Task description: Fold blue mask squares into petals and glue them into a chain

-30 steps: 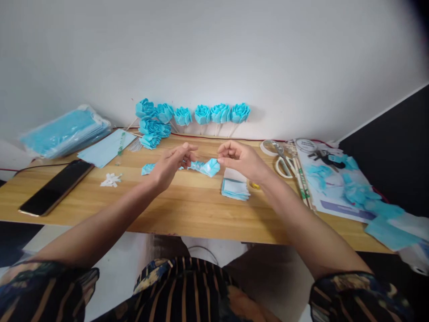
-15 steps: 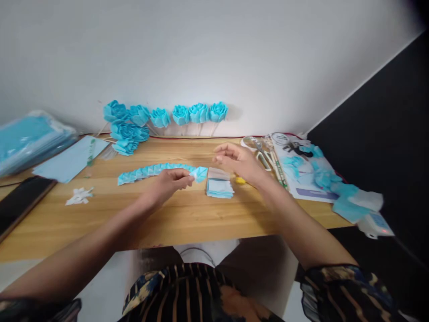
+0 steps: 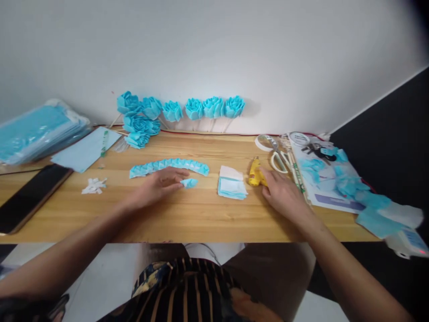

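Between the fingertips of my left hand point(image 3: 164, 183) is a small folded blue petal point(image 3: 190, 183), held low over the table. Just behind it, a curved row of folded blue petals point(image 3: 154, 167) lies on the wood. My right hand point(image 3: 284, 191) is closed round the handle of a small yellow glue gun point(image 3: 254, 173), whose nozzle points toward the wall. A stack of cut blue and white pieces point(image 3: 232, 185) lies between the two hands.
Blue fabric flowers point(image 3: 213, 107) on sticks lean against the wall. White-handled scissors point(image 3: 279, 162) and a tape roll point(image 3: 263, 142) lie back right, beside blue scraps point(image 3: 348, 183). At left are a phone point(image 3: 31, 197), white strips point(image 3: 94, 186) and a plastic-wrapped blue pack point(image 3: 40, 134).
My right hand has gone from above the stack to the right and down onto the glue gun. My left hand has lowered the petal slightly. The view has shifted left.
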{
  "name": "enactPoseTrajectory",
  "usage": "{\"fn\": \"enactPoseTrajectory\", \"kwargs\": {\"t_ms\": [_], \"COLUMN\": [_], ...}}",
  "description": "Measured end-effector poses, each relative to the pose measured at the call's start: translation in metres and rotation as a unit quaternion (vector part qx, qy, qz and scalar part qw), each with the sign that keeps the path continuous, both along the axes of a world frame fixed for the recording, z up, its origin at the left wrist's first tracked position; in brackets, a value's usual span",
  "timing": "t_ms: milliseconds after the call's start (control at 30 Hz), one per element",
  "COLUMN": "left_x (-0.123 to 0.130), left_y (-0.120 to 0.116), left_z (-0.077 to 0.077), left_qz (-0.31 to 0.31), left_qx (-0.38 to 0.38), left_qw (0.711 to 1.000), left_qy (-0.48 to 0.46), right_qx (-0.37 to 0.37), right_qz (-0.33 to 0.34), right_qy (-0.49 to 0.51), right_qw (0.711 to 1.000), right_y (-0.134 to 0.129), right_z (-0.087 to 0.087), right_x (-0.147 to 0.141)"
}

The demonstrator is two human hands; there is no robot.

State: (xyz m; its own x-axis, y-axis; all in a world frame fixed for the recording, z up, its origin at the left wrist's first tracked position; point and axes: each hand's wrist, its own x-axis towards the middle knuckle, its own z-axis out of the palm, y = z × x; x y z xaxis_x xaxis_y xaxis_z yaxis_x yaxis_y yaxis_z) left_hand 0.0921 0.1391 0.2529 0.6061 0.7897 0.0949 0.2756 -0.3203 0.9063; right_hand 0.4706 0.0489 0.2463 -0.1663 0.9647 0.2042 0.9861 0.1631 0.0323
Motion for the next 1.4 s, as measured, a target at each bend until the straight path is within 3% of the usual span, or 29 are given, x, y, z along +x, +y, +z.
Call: {"fn": "enactPoseTrajectory", "kwargs": {"t_ms": [133,233,333,400,433,533,667,967,1400], "left_x": [-0.033,-0.043,-0.027,-0.009,0.000,0.013,0.009,0.009,0.012], "left_y": [0.022,0.023,0.015,0.010,0.009,0.010,0.014,0.020,0.019], "left_z": [-0.004,0.005,0.015,0.018,0.018,0.010,-0.001,-0.009,-0.006], "left_qz": [0.087,0.106,-0.011,-0.107,-0.135,-0.150,-0.137,-0.133,-0.123], "left_qx": [-0.011,0.039,0.101,0.151,0.171,0.201,0.200,0.138,0.115], "left_qw": [0.996,0.993,0.994,0.981,0.974,0.965,0.968,0.981,0.985], "left_qy": [0.013,0.021,0.034,0.059,0.069,0.070,0.067,0.039,0.040], "right_qx": [0.026,0.051,-0.018,-0.067,-0.093,-0.164,-0.196,-0.264,-0.239], "right_qz": [-0.084,-0.130,-0.068,-0.017,0.007,0.053,0.070,0.059,0.048], "right_qy": [0.105,0.336,0.535,0.607,0.615,0.594,0.581,0.491,0.446], "right_qw": [0.991,0.932,0.842,0.792,0.783,0.785,0.787,0.828,0.861], "right_y": [0.006,0.015,0.032,0.046,0.052,0.065,0.065,0.059,0.052], "right_z": [0.027,0.058,0.073,0.069,0.063,0.041,0.021,0.019,0.016], "right_x": [0.003,-0.007,-0.035,-0.057,-0.067,-0.081,-0.073,-0.068,-0.075]}}
